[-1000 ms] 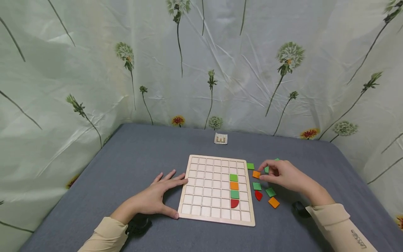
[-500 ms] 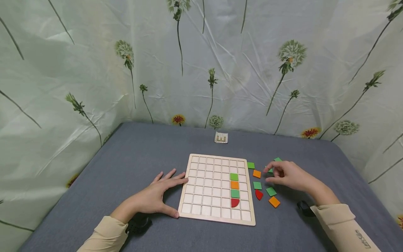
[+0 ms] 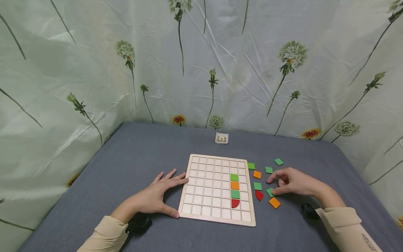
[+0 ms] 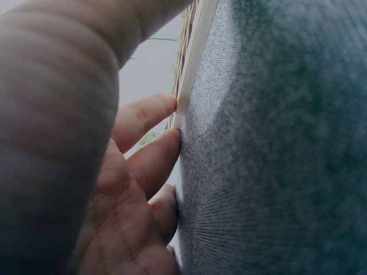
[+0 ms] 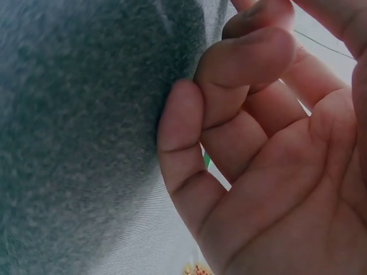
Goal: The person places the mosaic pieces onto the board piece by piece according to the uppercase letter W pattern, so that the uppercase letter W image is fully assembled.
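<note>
A pale wooden grid board (image 3: 217, 190) lies on the table, with a column of tiles set in it: a light green square (image 3: 234, 177), an orange square (image 3: 234, 185), a green square (image 3: 235, 194) and a red quarter-circle (image 3: 235, 203). My left hand (image 3: 154, 196) rests spread at the board's left side, fingertips and thumb on its edge. My right hand (image 3: 292, 182) is low over the loose tiles. Its thumb tip overlaps a green tile (image 3: 270, 192), while the index finger stands apart from the thumb. In the right wrist view the other fingers (image 5: 182, 114) are bent.
Loose tiles lie right of the board, including an orange one (image 3: 274, 202), a red one (image 3: 259, 195) and a far green one (image 3: 278, 161). A small patterned card (image 3: 221, 138) lies near the back. A floral curtain (image 3: 201, 70) hangs behind the table (image 3: 151, 150).
My right hand has drawn back from the orange tile beside the board and moved right and nearer, to a green tile. The left hand and board stay put.
</note>
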`<act>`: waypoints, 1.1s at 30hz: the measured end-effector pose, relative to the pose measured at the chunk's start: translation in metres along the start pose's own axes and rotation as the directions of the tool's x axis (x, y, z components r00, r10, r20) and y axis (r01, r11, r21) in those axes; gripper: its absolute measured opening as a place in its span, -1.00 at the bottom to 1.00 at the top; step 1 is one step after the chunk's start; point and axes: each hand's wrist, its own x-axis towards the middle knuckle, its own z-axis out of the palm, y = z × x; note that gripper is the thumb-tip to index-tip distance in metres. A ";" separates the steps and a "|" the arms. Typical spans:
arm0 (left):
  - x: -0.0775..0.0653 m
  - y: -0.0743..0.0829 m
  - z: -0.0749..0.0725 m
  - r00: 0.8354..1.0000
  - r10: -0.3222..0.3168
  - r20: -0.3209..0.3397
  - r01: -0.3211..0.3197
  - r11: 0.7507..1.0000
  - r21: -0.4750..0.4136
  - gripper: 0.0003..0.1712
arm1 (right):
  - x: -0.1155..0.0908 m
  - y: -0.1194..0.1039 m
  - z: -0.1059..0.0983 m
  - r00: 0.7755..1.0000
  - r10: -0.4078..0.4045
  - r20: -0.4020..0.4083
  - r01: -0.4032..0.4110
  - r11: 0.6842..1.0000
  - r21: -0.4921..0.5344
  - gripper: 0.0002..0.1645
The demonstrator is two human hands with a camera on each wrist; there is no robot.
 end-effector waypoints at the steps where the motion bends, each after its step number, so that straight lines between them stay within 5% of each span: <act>1: 0.000 0.000 0.000 1.000 0.000 0.000 0.000 1.000 0.000 0.23 | 0.000 0.001 0.000 1.000 -0.006 0.005 0.006 1.000 0.011 -0.57; 14: 0.000 0.001 0.000 1.000 -0.004 0.004 0.004 1.000 -0.003 0.23 | 0.001 0.014 -0.002 1.000 -0.008 0.007 0.008 0.997 0.083 -0.60; 33: 0.000 0.001 -0.001 1.000 -0.003 0.001 0.003 1.000 -0.004 0.24 | 0.005 0.014 0.002 0.999 0.006 -0.034 -0.005 1.000 0.023 -0.68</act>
